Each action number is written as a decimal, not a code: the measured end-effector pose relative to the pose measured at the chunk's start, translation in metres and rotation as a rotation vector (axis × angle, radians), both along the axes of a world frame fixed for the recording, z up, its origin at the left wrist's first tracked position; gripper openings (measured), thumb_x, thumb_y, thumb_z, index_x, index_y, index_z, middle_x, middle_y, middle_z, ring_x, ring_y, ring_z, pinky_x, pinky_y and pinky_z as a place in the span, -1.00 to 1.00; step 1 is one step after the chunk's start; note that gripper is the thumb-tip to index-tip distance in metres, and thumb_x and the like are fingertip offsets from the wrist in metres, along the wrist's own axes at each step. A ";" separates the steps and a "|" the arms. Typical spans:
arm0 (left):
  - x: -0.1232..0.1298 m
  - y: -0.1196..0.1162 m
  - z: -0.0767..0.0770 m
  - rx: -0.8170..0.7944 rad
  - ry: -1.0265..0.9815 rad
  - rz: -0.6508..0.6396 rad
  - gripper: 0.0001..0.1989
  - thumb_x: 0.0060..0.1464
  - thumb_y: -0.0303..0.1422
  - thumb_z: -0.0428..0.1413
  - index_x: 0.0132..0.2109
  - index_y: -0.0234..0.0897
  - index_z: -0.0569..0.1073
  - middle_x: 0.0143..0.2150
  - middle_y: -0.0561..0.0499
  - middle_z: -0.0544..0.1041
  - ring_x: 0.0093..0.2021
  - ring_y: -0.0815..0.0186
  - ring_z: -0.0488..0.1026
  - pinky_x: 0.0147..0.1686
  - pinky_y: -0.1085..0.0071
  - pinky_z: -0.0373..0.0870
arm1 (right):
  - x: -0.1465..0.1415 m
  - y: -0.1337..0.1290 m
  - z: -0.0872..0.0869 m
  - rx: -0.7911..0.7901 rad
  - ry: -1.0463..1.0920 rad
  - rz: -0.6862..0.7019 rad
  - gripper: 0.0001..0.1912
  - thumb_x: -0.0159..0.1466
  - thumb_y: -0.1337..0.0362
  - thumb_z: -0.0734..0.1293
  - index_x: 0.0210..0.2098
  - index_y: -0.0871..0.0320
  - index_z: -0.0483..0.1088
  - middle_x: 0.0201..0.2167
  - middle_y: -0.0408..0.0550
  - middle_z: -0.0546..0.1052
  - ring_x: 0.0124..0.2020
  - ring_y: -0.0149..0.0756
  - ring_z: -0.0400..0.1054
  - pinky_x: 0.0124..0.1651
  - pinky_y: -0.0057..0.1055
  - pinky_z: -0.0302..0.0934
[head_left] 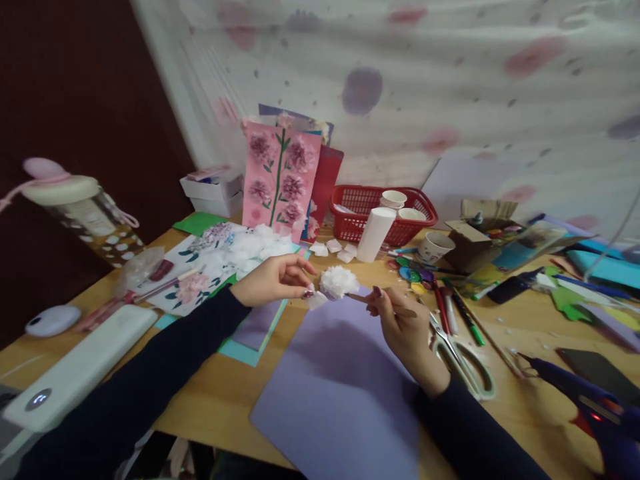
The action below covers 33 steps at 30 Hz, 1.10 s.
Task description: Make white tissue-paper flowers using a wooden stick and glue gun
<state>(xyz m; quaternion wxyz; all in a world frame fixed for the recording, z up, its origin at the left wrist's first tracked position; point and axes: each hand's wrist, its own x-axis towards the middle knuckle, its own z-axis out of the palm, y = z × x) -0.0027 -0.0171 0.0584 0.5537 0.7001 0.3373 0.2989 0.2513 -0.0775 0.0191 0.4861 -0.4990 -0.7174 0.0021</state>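
Observation:
A fluffy white paper flower (339,283) is held up above the top of a lilac sheet (335,380), on the end of a thin brown stick (367,301). My right hand (400,327) pinches that stick from the right. Just left of the flower, my left hand (277,279) grips a small white paper piece (317,300) between thumb and finger. Several white paper pieces (334,247) lie on the table behind the flower.
A red basket (345,230) with cups stands at the back, a white roll (376,233) before it. Scissors (463,363), pens and a glue gun (585,393) lie right. A pink flower picture (280,177) leans behind; a power bank (85,367) and bottle (93,217) are left.

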 end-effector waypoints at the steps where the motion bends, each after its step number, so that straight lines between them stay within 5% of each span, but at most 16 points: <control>1: 0.008 0.001 -0.002 0.024 0.020 -0.013 -0.66 -0.12 -0.40 0.27 -0.17 -0.31 0.37 -0.35 0.03 0.58 -0.30 0.34 0.54 -0.15 0.32 0.43 | 0.000 0.002 -0.003 0.002 -0.028 0.006 -0.60 0.38 0.15 0.13 -0.51 0.13 0.39 -0.68 -0.16 0.47 -0.65 -0.42 0.36 -0.54 -0.52 0.13; 10: 0.049 0.018 -0.020 0.121 0.121 -0.019 -0.69 -0.11 -0.48 0.21 -0.15 -0.33 0.38 -0.38 0.03 0.55 -0.33 0.34 0.53 -0.21 0.35 0.44 | 0.001 0.017 -0.016 -0.120 0.035 -0.036 -0.64 0.37 0.08 0.13 -0.36 0.13 0.44 -0.60 -0.12 0.52 -0.57 -0.36 0.41 -0.47 -0.48 0.18; 19: 0.067 0.028 -0.027 0.475 0.322 0.115 -0.70 -0.07 -0.53 0.16 -0.12 -0.30 0.40 -0.36 0.08 0.58 -0.32 0.33 0.51 -0.25 0.40 0.37 | 0.000 0.009 -0.016 -0.058 0.239 -0.062 -0.62 0.39 0.15 0.13 -0.47 0.13 0.39 -0.64 -0.18 0.45 -0.61 -0.43 0.34 -0.47 -0.50 0.16; 33: 0.070 0.031 -0.037 0.513 0.275 0.149 -0.73 -0.05 -0.52 0.16 -0.14 -0.29 0.41 -0.36 0.07 0.59 -0.33 0.33 0.52 -0.26 0.40 0.38 | -0.007 0.010 -0.017 -0.017 -0.051 -0.009 -0.69 0.37 0.29 0.12 -0.48 0.12 0.33 -0.60 -0.11 0.48 -0.58 -0.38 0.36 -0.48 -0.49 0.12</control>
